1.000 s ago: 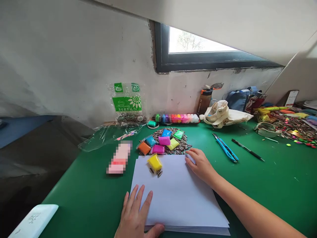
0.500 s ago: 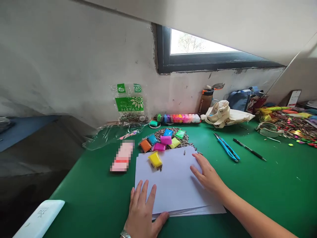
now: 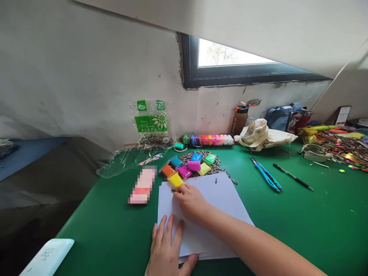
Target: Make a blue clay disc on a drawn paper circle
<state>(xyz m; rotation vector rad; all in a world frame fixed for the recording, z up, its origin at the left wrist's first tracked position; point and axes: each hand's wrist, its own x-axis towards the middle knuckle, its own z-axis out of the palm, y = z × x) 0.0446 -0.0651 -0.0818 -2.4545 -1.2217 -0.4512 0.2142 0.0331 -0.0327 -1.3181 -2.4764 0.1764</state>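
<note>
A stack of white paper lies on the green table. My left hand rests flat on the stack's lower left corner, its fingers spread and thumb at the near edge. My right hand reaches across the paper, its fingers bent and closed at the lower right corner of a yellow clay packet; the fingertips are partly hidden. A dark striped seed shows beside the right thumb, and another seed lies near the paper's far edge. Beyond, several coloured clay packets lie on a heap of striped seeds.
A blue utility knife and a black pen lie to the right. Along the wall stand a seed bag, a clay row, a brown bottle and a cloth bag. A white device sits at front left.
My right hand has moved left from the paper's right edge to the yellow packet. The packet has shifted up and left toward the heap. My left hand stays on the paper.
</note>
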